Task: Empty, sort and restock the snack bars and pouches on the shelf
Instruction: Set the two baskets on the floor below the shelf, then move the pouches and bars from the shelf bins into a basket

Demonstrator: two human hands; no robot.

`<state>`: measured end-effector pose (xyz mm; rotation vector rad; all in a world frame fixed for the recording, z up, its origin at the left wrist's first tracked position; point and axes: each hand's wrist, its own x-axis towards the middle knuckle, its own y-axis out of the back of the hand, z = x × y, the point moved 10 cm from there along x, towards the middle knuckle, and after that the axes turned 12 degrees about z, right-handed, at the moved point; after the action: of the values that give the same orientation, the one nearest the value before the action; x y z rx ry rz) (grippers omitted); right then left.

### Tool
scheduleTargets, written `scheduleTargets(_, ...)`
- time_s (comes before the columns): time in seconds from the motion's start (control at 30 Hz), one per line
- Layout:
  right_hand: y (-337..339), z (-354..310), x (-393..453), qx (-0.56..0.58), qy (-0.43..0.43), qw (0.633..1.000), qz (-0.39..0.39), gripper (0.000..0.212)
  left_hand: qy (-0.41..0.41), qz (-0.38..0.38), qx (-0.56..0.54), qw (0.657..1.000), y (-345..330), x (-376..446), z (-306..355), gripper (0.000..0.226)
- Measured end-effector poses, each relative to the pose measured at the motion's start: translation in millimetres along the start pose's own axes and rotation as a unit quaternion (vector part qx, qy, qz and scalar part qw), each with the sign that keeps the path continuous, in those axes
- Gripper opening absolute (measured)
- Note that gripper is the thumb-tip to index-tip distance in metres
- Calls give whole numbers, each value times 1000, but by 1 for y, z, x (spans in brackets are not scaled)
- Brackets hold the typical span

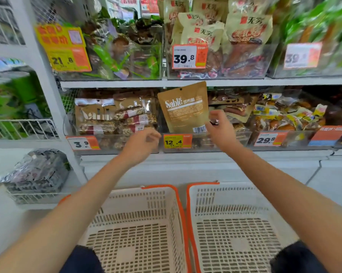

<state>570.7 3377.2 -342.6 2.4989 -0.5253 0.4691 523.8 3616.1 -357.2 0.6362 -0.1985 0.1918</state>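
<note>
- The snack pouch [183, 107], tan with "Sablé" in white, stands upright in the middle clear bin [243, 137] of the lower shelf [205, 154], above the yellow 12.4 price tag [177, 141].
- My right hand [219, 131] is at the pouch's lower right corner, by the barcode; the fingers [218, 115] are curled, but I cannot tell whether they touch or pinch the pouch.
- My left hand [141, 142] hangs in front of the bin edge, left of the pouch and apart from it; its fingers are loosely curled and hold nothing.
- The snack bars [117, 117], brown and red wrappers, lie stacked in the bin to the left, above the 3.9 tag [83, 143].
- Two cream baskets with orange rims sit side by side below my arms: the left basket [172, 209] and the right basket [193, 209], touching or nearly so.
- The bin on the right holds mixed yellow-wrapped snacks [284, 115] behind a 29.8 tag [266, 139].
- The shelf above carries beige pouches [245, 32] with a 39.8 tag [189, 57].
</note>
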Motion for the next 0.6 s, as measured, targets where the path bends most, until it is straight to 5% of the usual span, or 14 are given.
scheduleTargets(0.2,-19,17,107,44,-94,995,8,54,56,129,-67,988,58,-1,-38,21)
scheduleTargets(0.3,-37,20,105,70,-95,993,-3,34,128,48,-14,991,33,-5,-78,14)
scheduleTargets(0.43,-13,-24,67,67,80,992,75,19,112,54,-27,992,29,2,-65,41)
scheduleTargets(0.53,11,-87,10,102,253,959,79,18,20,117,-93,989,50,-5,-24,91)
scheduleTargets(0.6,13,-117,-20,118,299,945,54,19,-65,154,-87,982,71,-17,5,91)
